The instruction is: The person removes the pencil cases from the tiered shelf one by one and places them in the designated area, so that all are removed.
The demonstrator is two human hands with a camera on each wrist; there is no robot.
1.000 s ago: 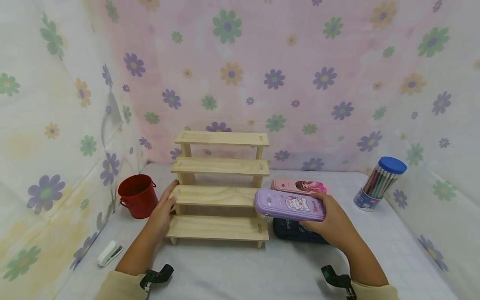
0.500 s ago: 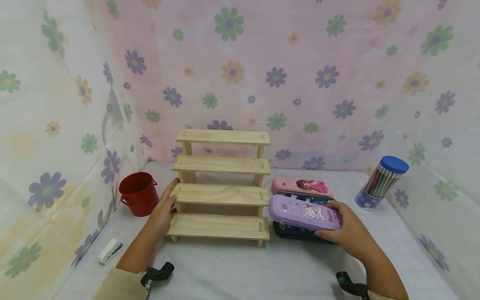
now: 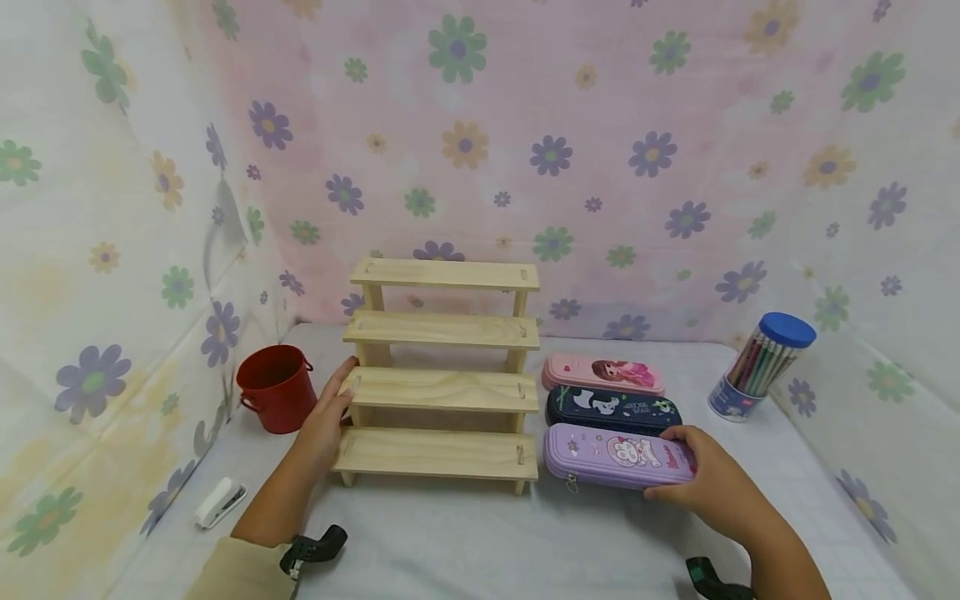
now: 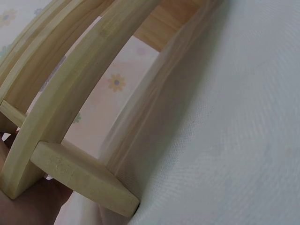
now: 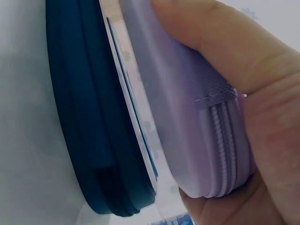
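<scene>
My right hand (image 3: 716, 483) holds a purple pencil case (image 3: 618, 456) by its right end, thumb on the near side and fingers on the far side. Its zip pull hangs at the front left. In the right wrist view a gap shows between this purple case (image 5: 187, 117) and the dark navy pencil case (image 5: 93, 117). Behind it in the head view lies that navy case (image 3: 611, 407), then a pink one (image 3: 603, 372) with a doll picture. My left hand (image 3: 326, 425) grips the left end of a four-tier wooden display stand (image 3: 442, 389); in the left wrist view the stand partly hides it.
A red bucket (image 3: 277, 388) stands left of the stand, and a white stapler (image 3: 221, 502) lies nearer me. At the right, a blue-lidded tub of pencils (image 3: 760, 367) leans outward. Flowered cloth (image 3: 480, 108) walls off the back and sides of the white table (image 3: 450, 550).
My right hand has carried the purple case right, toward me and down, away from the stand's edge, uncovering the navy case. My left hand stays on the stand.
</scene>
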